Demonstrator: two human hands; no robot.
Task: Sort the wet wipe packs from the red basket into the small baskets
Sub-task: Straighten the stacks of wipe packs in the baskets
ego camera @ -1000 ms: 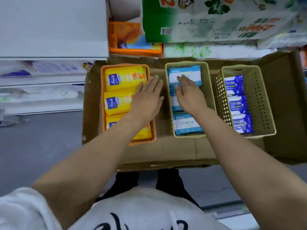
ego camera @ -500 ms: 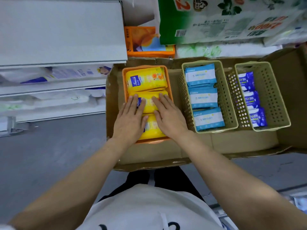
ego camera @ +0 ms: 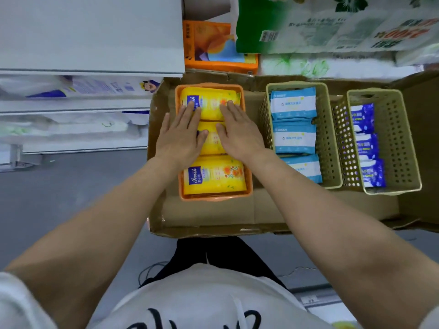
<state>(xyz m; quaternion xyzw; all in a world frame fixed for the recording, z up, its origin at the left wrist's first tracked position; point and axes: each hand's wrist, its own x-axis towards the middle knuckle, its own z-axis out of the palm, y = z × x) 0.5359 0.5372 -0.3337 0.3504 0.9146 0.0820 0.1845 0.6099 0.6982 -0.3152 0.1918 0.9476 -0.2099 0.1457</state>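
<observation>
Flat, spread fingers define the grip at this moment: nothing is pinched or curled round, and both palms are laid on the yellow wet wipe packs point(ego camera: 210, 141) that fill the orange basket point(ego camera: 248, 184). The left hand point(ego camera: 181, 136) is pressed over the left half of the middle pack with its fingertips reaching onto the far pack; the right hand point(ego camera: 240, 134) is mirrored on the right half, thumbs nearly meeting. The near pack is left uncovered. The step is judged to be the levelling of the row, so pressure should be applied evenly and straight down, with the palms kept flat, so that the soft packs are seated below the rim without being creased or slid over one another. The light blue packs point(ego camera: 293, 136) are ranged in the middle beige basket point(ego camera: 329, 138), and the dark blue packs point(ego camera: 367, 148) in the right beige basket point(ego camera: 401, 143); all three baskets are stood side by side in the cardboard tray point(ego camera: 213, 214). No red basket is visible, so sorting is judged nearly complete. Compared with half a second before, both hands have been advanced away from the body along the orange basket, from the near and middle packs onto the middle and far packs, and the near pack has been exposed.
</observation>
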